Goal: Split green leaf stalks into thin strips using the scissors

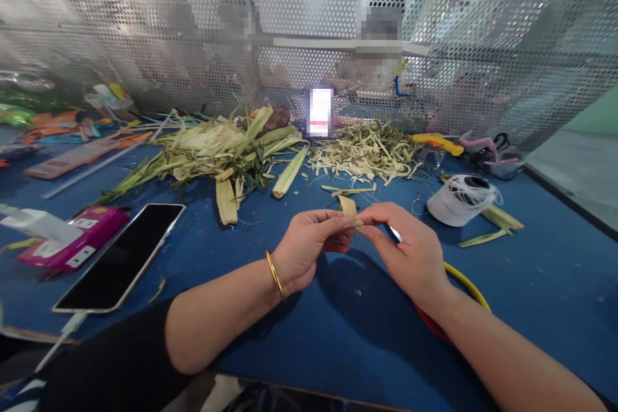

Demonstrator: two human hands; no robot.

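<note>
Both hands meet over the middle of the blue table, around a small folded strip of pale dried leaf (348, 207). My left hand (313, 241), with a gold bangle at its wrist, pinches the strip between thumb and fingers. From the other side, my right hand (403, 244) closes thumb and forefinger on the strip's right end. A shiny, pale bit shows inside the curl of the right hand; what it is, I cannot tell. Beneath the right wrist, a yellow curved band (468, 284) and a red edge (431, 324) stick out, partly hidden by the arm.
Leafy husks (212, 145) lie heaped back left, beside shredded scraps (369, 151). At right are a white thread spool (461, 201) and a yellow-handled tool (437, 141). A black-screened phone (120, 257) and tissue pack (77, 238) lie left. A perforated metal screen (304, 13) stands behind.
</note>
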